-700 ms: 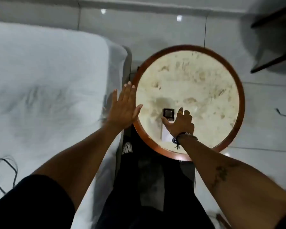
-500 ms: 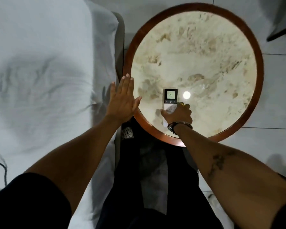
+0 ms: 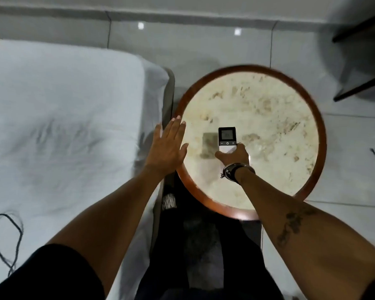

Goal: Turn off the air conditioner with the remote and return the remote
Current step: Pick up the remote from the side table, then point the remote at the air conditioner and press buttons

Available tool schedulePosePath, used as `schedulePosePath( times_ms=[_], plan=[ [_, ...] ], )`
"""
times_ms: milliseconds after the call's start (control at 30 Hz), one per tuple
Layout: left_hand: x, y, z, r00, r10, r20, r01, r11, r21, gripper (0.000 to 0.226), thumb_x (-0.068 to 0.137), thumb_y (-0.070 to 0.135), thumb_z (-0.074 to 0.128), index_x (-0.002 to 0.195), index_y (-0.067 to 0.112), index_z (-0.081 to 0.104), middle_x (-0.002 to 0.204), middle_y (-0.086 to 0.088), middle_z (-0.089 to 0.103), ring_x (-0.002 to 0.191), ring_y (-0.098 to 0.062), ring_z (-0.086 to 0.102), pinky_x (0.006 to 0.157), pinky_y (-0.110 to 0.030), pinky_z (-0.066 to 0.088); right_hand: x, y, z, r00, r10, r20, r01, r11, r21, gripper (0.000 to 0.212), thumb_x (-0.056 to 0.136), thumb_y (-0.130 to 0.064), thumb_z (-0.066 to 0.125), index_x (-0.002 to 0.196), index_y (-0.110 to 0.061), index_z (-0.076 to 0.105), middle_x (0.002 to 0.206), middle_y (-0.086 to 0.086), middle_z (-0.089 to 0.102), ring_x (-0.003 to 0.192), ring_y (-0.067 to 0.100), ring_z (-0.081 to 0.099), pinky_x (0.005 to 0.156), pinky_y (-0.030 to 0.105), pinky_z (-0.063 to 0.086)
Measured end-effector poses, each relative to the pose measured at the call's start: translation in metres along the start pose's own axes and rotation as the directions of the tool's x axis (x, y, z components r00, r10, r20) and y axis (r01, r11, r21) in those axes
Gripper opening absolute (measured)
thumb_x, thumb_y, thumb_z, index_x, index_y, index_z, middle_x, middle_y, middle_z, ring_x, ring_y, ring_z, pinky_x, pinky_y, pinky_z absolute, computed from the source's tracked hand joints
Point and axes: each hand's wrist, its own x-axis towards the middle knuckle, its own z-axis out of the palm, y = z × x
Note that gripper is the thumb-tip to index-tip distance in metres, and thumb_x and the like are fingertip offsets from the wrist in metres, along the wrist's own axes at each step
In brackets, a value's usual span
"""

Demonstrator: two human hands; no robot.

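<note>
The remote (image 3: 227,139) is gripped at its lower end by the closed right hand (image 3: 234,155) above the round worktop (image 3: 268,118), its long axis pointed away from the body, while the left hand (image 3: 168,148), flat and empty, is held beside the rim.

The round table (image 3: 268,109) lies bare beyond the remote (image 3: 227,137); the bed (image 3: 63,115) crowds its left rim.

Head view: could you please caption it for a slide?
Right hand holds remote over round table; left hand open beside bed.
</note>
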Motion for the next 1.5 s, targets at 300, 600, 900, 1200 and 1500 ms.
schedulePosePath(
  times_ms=[300,600,900,1200,1500],
  plan=[
    [0.092,-0.014,-0.255,0.922,0.126,-0.366,-0.058,0.980,0.191,0.057,0.096,0.032,0.050,0.145,0.003,0.041,0.153,-0.018,0.041,0.143,-0.032,0.038,0.116,-0.059,0.023,-0.093,-0.249,-0.158,0.880,-0.472,0.057,0.395,0.793,0.465,0.043,0.073,-0.008,0.085,0.106,0.003,0.061,0.092,0.018,0.070,0.078,0.032,0.067,0.073,0.046,0.061],
    [0.120,-0.002,-0.563,0.670,0.284,-0.686,0.041,0.909,0.415,0.059,0.094,0.036,0.048,0.143,0.003,0.043,0.154,-0.019,0.040,0.139,-0.031,0.044,0.114,-0.056,0.029,-0.269,-0.478,-0.314,0.564,-0.825,-0.034,0.648,0.416,0.638,0.015,0.094,-0.009,0.062,0.105,-0.008,0.053,0.072,0.022,0.073,0.055,0.036,0.071,0.053,0.042,0.059],
    [0.081,0.021,-0.768,0.582,0.371,-0.723,0.187,0.804,0.564,0.079,0.083,0.055,0.044,0.147,0.008,0.040,0.157,-0.018,0.032,0.139,-0.032,0.044,0.112,-0.056,0.034,-0.435,-0.596,-0.408,0.404,-0.900,-0.163,0.777,0.244,0.581,0.015,0.089,-0.008,0.061,0.101,-0.002,0.056,0.093,0.030,0.070,0.065,0.041,0.073,0.062,0.054,0.061],
    [0.049,0.065,-0.874,0.486,0.242,-0.840,0.182,0.912,0.368,0.084,0.092,0.068,0.027,0.156,0.019,0.003,0.166,-0.009,-0.007,0.153,-0.023,-0.002,0.121,-0.049,-0.005,-0.547,-0.628,-0.446,0.366,-0.921,-0.130,0.866,0.286,0.410,0.033,0.086,-0.017,0.054,0.116,-0.002,0.055,0.128,0.024,0.062,0.112,0.041,0.065,0.102,0.055,0.050],
    [0.021,0.063,-0.895,0.457,0.228,-0.860,0.216,0.909,0.356,0.086,0.091,0.072,0.019,0.156,0.018,0.005,0.166,-0.011,0.001,0.153,-0.025,0.000,0.122,-0.052,-0.001,-0.589,-0.627,-0.445,0.326,-0.944,-0.049,0.854,0.271,0.444,0.010,0.094,-0.012,0.043,0.090,-0.004,0.045,0.074,0.024,0.075,0.062,0.034,0.075,0.069,0.040,0.060]
  ],
)
